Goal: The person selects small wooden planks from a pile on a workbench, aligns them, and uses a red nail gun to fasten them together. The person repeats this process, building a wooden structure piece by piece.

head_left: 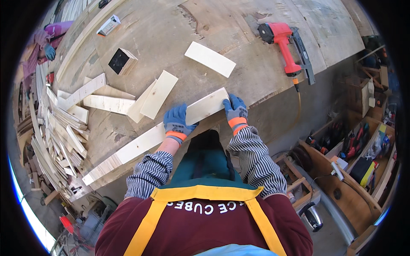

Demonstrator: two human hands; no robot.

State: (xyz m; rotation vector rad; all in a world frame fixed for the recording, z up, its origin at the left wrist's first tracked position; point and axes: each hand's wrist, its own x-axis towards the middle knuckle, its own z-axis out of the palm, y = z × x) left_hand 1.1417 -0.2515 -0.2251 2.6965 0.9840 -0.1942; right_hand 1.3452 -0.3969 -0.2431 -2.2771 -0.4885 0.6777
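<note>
A pale wooden board (pixel 208 105) lies along the near edge of the worktable, in line with other pale boards (pixel 142 143) that run toward the lower left. My left hand (pixel 178 121), in a blue and grey glove with an orange cuff, is closed over the board, hiding part of it. At the board's right end, my right hand (pixel 236 112), gloved alike, has its fingers closed round the corner. Just beyond my hands are a loose short board (pixel 159 94) and another flat board (pixel 210 59).
A red nail gun (pixel 282 40) with a hose lies at the back right of the worktable (pixel 252 64). A dark-topped wooden block (pixel 124 62), a small box (pixel 109 25) and piled strips (pixel 64 136) lie leftward. Tool bins (pixel 354 149) stand right. Another person's gloved hand (pixel 50 52) shows far left.
</note>
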